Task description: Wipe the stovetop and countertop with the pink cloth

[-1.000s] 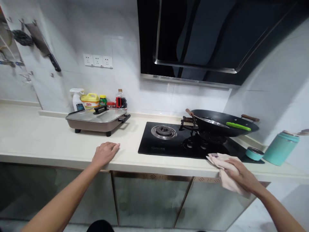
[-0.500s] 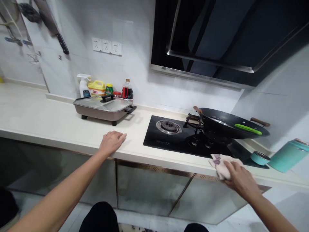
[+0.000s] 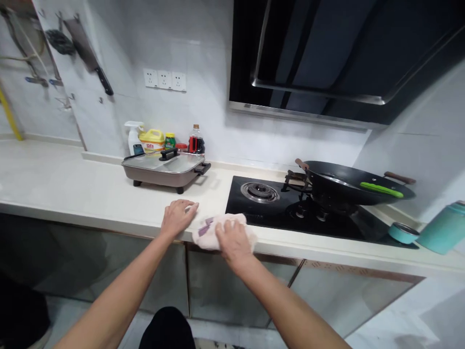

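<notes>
My left hand rests on the cream countertop near its front edge, thumb apart from the fingers, holding nothing. Just to its right, my right hand presses a pale pink cloth with a purple patch against the counter's front edge. The cloth is bunched under the fingers and partly hidden by them. Behind the cloth lies the left front corner of the black gas hob. A brown electric pan with a glass lid stands behind my left hand.
A black wok with a green-handled utensil sits on the right burner. A teal lid and a teal flask are at the right. Bottles line the wall. The range hood hangs above. A cleaver hangs at the left.
My right hand has slid the cloth left along the counter's front edge, from in front of the wok to beside my left hand. My left hand stays on the counter. The view has shifted slightly.
</notes>
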Motion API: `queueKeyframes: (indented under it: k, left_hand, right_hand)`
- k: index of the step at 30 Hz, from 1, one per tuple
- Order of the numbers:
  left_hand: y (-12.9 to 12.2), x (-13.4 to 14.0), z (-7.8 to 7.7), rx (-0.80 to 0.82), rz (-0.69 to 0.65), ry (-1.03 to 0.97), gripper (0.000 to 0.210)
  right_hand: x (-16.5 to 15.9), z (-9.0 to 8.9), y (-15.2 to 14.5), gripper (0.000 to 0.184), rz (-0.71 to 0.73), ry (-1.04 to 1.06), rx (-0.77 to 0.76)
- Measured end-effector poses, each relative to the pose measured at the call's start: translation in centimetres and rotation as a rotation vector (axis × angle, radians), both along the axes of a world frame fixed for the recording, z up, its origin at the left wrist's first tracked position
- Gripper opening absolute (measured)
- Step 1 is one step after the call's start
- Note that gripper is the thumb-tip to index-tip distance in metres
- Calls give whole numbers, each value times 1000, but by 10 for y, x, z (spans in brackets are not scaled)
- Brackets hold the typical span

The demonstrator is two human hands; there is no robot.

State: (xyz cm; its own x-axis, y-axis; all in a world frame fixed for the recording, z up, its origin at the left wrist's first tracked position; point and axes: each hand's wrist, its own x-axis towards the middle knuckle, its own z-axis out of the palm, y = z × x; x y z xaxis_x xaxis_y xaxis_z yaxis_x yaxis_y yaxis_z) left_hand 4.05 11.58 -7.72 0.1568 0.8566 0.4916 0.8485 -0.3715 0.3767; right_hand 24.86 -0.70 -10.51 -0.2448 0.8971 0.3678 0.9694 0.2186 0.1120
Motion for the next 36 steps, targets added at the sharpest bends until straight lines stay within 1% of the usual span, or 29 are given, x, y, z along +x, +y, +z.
queueKeyframes:
  k: [2,4,6,9,11,13,16,18,23,26,29,31,34,36]
  left_hand:
    - [3,-3,-1,-13,12,-33,52]
    - [6,-5,-1,-27,22,-53,54]
    - [7,-6,-1,-39,27,-49,58]
    - [8,-8,0,-58,41,-12,59]
    - [8,-8,1,-68,55,13,60]
    - [8,-8,2,-76,61,31,60]
    - [6,-7,3,-75,60,46,61]
    - [5,-6,4,-68,53,55,61]
    - [3,-4,4,-53,47,73,58]
    - [2,-4,3,-37,60,86,57]
    - [1,-3,2,-28,59,95,56]
    - [0,-3,3,-26,54,91,55]
    - [-3,-2,3,-31,41,73,54]
    - [-5,0,4,-33,32,64,53]
  right_hand:
    - [-31,0,14,49,33,32,22]
    - [-50,0,22,48,65,63,55]
    - [-55,-2,24,48,101,63,83]
    - [-40,-5,15,50,125,34,86]
    - [-19,-10,6,53,103,33,94]
    - [10,-18,-5,55,57,36,144]
    - [64,-32,-25,54,-11,18,255]
    - [104,-40,-41,56,-36,-2,294]
    - [202,-51,-80,74,-85,-53,285]
    - [250,-56,-98,74,-138,-72,291]
    - [288,-61,-110,70,-177,-69,313]
    - [308,-65,-114,68,-196,-69,336]
    - [327,-71,-116,67,-220,-84,361]
    - [333,-75,-115,66,-229,-104,367]
